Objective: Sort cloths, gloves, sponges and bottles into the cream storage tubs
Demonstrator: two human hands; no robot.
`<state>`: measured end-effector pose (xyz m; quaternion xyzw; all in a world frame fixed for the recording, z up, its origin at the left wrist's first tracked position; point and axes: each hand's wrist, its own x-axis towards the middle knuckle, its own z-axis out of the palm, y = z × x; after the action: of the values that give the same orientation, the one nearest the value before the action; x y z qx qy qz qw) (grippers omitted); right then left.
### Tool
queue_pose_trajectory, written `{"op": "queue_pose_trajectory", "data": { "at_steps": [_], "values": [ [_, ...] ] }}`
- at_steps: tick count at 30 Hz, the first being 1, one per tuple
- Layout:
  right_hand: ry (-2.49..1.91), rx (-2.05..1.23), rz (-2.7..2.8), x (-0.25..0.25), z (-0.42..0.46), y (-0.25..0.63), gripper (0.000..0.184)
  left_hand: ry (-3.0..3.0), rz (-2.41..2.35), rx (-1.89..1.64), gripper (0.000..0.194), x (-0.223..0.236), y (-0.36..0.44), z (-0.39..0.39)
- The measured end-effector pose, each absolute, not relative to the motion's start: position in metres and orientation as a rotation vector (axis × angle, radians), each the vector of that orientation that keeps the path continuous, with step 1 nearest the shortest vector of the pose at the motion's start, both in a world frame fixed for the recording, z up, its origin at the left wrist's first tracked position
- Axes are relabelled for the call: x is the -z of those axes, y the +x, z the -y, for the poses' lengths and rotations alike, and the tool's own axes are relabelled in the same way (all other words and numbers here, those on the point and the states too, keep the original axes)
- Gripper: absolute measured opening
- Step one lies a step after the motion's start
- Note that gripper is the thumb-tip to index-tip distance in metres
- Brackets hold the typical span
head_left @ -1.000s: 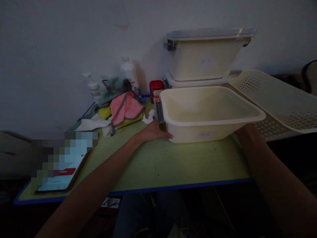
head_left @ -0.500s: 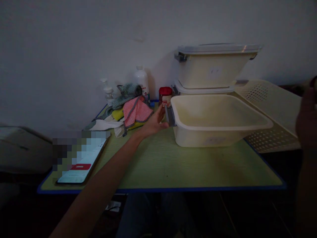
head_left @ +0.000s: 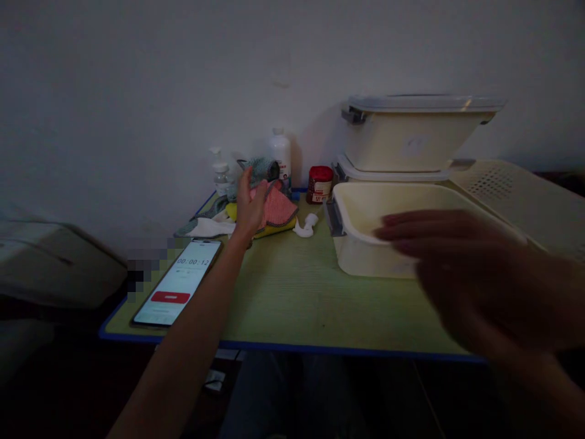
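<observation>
My left hand [head_left: 251, 204] is at the pile of cloths, its fingers apart and thumb raised in front of a pink cloth [head_left: 277, 205]. Whether it touches the cloth I cannot tell. Grey-green cloth [head_left: 260, 167], yellow cloth [head_left: 274, 229] and white cloth [head_left: 211, 228] lie around it. Blurred by motion, my right hand [head_left: 457, 262] hangs in front of the uncovered cream plastic bin [head_left: 372, 262], fingers stretched to the left, with nothing visible in them. A small white curved piece [head_left: 307, 225] lies between the cloths and the bin.
A lidded cream bin [head_left: 402, 140] is stacked on another at the back right, beside a perforated basket [head_left: 503, 189]. A white bottle [head_left: 280, 149], a pump bottle [head_left: 222, 174] and a red-lidded jar [head_left: 320, 185] stand near the wall. A phone [head_left: 180, 280] lies at the left of the table.
My left hand has moved left from the bin's handle to the cloths. My right hand has come in from the right edge to the bin's front. The white curved piece now shows.
</observation>
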<state>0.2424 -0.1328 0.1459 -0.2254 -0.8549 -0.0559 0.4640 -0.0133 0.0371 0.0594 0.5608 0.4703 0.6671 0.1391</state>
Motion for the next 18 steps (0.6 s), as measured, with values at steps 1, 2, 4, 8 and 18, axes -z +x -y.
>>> {"op": "queue_pose_trajectory", "data": {
  "at_steps": [1,2,4,8,18],
  "values": [
    [-0.401,0.182,2.185,-0.139,0.129,0.231,0.024,1.68,-1.485,-1.905,0.058,-0.059,-0.02,-0.037],
    [-0.357,0.164,2.27,-0.13,0.124,0.22,0.021,1.743,-1.634,-1.848,0.062,-0.058,-0.026,-0.036],
    [-0.401,0.075,2.382,-0.111,0.111,0.198,0.016,1.851,-1.969,-1.635,0.065,-0.054,-0.034,-0.034],
    [-0.74,-0.129,2.545,-0.076,0.08,0.158,0.018,1.983,-2.295,-1.12,0.052,-0.045,-0.035,-0.03],
    [-0.931,-0.119,2.577,-0.023,0.026,0.124,0.024,2.104,-2.248,-1.013,0.044,-0.045,-0.025,-0.036]
  ]
}}
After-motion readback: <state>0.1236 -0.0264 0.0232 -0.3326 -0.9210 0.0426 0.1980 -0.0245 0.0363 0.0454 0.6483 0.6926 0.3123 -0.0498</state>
